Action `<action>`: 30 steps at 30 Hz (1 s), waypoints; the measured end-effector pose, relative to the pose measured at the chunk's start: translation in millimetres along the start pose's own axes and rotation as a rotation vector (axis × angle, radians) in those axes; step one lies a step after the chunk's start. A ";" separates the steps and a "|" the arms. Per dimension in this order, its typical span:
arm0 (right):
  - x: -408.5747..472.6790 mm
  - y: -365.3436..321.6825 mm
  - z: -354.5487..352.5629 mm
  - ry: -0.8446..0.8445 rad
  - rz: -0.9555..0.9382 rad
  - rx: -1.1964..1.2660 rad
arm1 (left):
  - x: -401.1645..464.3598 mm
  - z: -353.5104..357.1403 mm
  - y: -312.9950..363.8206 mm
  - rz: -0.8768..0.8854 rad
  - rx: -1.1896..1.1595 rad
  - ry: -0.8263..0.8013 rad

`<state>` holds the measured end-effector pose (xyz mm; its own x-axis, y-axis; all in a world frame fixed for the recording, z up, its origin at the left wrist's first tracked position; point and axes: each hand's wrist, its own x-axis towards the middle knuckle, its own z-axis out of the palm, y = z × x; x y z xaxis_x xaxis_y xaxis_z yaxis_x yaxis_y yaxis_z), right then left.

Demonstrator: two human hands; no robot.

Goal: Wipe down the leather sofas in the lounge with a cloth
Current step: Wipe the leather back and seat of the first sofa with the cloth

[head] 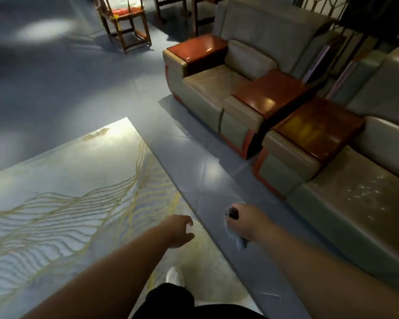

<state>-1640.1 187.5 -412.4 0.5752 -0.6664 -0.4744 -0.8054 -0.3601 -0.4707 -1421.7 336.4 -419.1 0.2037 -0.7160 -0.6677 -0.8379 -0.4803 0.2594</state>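
We see both forearms stretched forward and down from the lower edge of the view. The right hand [247,223] sits at about five o'clock from the centre, its fingers curled round a grey cloth [238,240]; the cloth bunches out below the fist and shows again at the top of it, beside something small and dark that we cannot make out. The left hand [179,229] hangs at about six o'clock, just beside the right but apart from it, holding nothing, its fingers loosely bent and slightly spread.

The hands hover above the floor [194,162], grey and glossy, and above the edge of a pale rug [67,180] with yellow wavy lines that fills the eight o'clock quarter. A white shoe [175,276] shows on the rug below the left wrist.

The leather sofas run along the right side. The near sofa [359,203] lies at three to four o'clock, close to the right hand but not touched by it, with light flecks on its seat. The far armchair [217,86] stands at one o'clock. Both are beige with glossy reddish-brown wooden armrest tops [318,125]. At twelve o'clock, well apart from us, stands a wooden chair [124,24] with a red seat cushion.
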 end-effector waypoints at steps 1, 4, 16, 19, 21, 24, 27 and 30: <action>16.6 -5.3 -2.1 -0.018 -0.010 -0.029 | 9.0 -9.3 -7.1 -0.007 -0.015 0.008; 69.8 -25.4 -10.9 -0.069 -0.054 -0.078 | 40.0 -39.3 -31.0 -0.022 -0.067 0.025; 282.4 -173.0 -61.0 -0.074 -0.094 -0.151 | 166.9 -212.7 -159.0 -0.002 -0.055 0.052; 323.8 -206.9 -73.0 -0.067 -0.104 -0.141 | 186.3 -256.8 -192.0 -0.023 -0.069 0.055; 352.2 -226.0 -80.7 -0.071 -0.089 -0.109 | 203.1 -286.4 -211.2 -0.051 -0.080 0.077; 374.2 -239.0 -84.8 -0.139 -0.128 -0.118 | 216.3 -310.1 -221.7 -0.055 -0.146 0.100; 409.3 -248.0 -96.6 -0.154 -0.159 -0.181 | 240.7 -338.4 -228.7 -0.059 -0.165 0.098; 450.6 -259.8 -118.7 -0.158 -0.171 -0.198 | 272.2 -371.2 -231.1 -0.065 -0.163 0.101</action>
<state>-1188.7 -96.7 -415.6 0.7076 -0.4810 -0.5176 -0.6981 -0.5889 -0.4072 -984.7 64.4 -401.8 0.3116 -0.7238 -0.6156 -0.7298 -0.5973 0.3327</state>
